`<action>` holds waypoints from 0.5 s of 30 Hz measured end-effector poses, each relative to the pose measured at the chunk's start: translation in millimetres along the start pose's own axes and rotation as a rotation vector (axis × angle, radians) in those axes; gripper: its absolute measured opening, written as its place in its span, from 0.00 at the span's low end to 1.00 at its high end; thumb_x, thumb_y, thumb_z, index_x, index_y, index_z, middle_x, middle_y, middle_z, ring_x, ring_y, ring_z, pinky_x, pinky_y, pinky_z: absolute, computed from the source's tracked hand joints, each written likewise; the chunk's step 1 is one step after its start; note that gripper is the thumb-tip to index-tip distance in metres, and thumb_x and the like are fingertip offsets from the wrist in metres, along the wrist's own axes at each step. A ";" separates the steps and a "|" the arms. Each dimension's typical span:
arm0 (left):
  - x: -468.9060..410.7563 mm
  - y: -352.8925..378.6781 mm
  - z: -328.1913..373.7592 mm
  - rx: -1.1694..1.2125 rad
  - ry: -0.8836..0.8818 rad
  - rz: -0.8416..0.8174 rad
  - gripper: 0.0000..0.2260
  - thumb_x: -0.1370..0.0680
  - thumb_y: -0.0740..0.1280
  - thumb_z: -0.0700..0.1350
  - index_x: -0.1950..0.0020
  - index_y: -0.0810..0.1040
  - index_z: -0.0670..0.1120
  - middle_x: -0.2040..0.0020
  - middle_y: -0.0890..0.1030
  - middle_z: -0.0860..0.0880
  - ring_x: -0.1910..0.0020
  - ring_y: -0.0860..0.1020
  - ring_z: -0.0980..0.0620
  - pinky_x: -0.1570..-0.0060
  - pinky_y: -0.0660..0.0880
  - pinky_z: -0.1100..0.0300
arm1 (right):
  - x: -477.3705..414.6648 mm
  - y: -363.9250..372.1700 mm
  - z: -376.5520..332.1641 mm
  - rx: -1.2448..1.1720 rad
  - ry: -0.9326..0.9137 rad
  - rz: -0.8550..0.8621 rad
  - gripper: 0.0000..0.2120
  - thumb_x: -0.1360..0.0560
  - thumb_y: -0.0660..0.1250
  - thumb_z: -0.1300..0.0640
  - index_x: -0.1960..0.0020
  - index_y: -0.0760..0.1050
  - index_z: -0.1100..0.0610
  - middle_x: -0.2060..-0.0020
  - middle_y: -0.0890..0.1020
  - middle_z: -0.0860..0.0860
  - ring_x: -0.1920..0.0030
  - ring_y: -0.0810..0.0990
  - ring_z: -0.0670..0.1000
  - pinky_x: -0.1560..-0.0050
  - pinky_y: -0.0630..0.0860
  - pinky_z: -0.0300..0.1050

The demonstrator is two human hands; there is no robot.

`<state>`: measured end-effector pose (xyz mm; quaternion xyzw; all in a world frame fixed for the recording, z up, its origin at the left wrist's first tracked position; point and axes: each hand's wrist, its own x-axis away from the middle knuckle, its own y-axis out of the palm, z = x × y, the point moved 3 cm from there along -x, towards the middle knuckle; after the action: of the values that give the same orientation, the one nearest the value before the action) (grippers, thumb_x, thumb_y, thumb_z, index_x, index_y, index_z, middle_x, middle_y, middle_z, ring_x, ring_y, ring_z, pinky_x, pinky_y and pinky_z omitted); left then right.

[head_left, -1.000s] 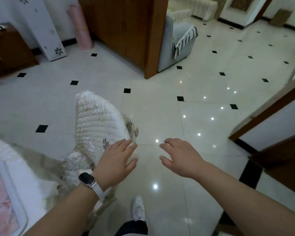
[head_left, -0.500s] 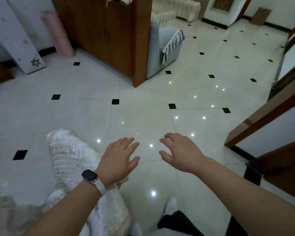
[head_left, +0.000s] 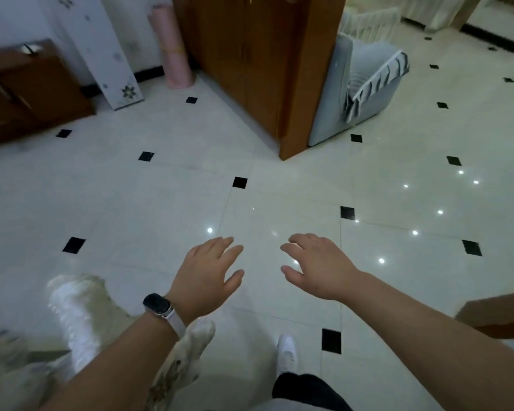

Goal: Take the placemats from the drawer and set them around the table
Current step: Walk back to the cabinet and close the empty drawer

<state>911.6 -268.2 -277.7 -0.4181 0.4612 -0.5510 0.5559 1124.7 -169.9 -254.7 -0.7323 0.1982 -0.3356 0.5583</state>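
Both hands, left (head_left: 205, 275) and right (head_left: 319, 266), hang palm-down with fingers spread, holding nothing, above the tiled floor (head_left: 161, 203); a white chair cover (head_left: 80, 315) shows lower left.

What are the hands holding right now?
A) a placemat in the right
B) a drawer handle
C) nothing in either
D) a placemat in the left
C: the left hand and the right hand both hover over the tiled floor with fingers spread and nothing in them.
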 end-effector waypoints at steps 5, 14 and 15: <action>-45.4 -25.4 -5.0 -0.044 -0.129 0.057 0.23 0.24 0.58 0.58 0.34 0.76 0.49 0.35 0.77 0.48 0.35 0.74 0.45 0.40 0.71 0.49 | -72.0 -42.9 30.7 0.049 -0.147 0.025 0.32 0.26 0.45 0.37 0.30 0.69 0.52 0.32 0.71 0.51 0.34 0.70 0.55 0.36 0.66 0.51; -82.5 -55.4 -66.9 -0.080 -0.317 0.119 0.22 0.25 0.59 0.57 0.35 0.76 0.49 0.35 0.77 0.47 0.36 0.74 0.45 0.41 0.71 0.49 | -185.3 -80.3 8.2 0.041 -0.371 0.066 0.24 0.21 0.56 0.40 0.29 0.67 0.50 0.31 0.70 0.50 0.33 0.68 0.53 0.35 0.64 0.49; -85.9 -54.5 -76.9 -0.079 -0.328 0.121 0.22 0.25 0.60 0.56 0.35 0.77 0.49 0.35 0.77 0.47 0.36 0.74 0.45 0.41 0.71 0.49 | -198.8 -82.7 3.9 0.047 -0.384 0.061 0.24 0.21 0.56 0.40 0.29 0.67 0.50 0.31 0.70 0.50 0.33 0.68 0.53 0.35 0.64 0.50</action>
<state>827.2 -181.5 -237.5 -0.4955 0.4098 -0.4223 0.6389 982.1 -10.3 -230.4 -0.7633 0.1021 -0.1773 0.6128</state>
